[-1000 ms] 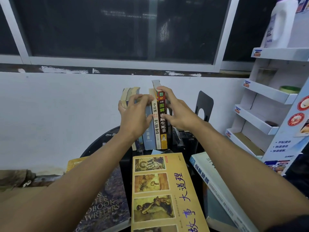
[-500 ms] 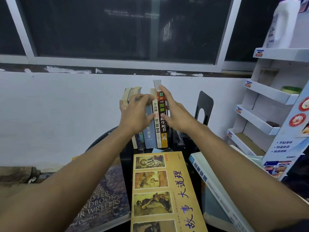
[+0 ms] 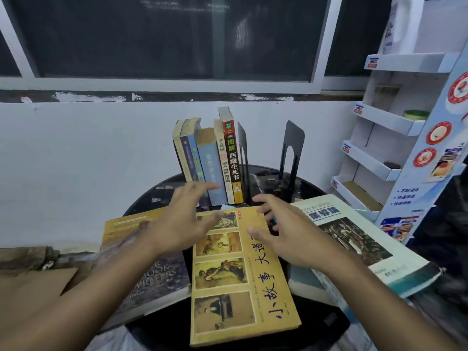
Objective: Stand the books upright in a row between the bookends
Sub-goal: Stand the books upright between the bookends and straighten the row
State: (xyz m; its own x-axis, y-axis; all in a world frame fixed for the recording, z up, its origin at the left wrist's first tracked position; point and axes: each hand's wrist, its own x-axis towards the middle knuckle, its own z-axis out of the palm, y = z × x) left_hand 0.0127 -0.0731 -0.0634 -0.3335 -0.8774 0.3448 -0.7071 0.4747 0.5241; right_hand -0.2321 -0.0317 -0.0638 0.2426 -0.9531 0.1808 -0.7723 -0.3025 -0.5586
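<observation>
On the round worktop [image 3: 167, 328], the yellow book [image 3: 235, 282] lies flat, length running near to far, under the left hand [image 3: 182, 224] and right hand [image 3: 286, 239], both spread, holding nothing.

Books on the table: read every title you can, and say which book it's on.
"西藏生死书", "02": black book, standing.
"小故事 大道": yellow book; the rest is under the right hand.
"BOOK", "WRITERS": purple book.
Other standing books, white book, display rack: too blurred.
</observation>
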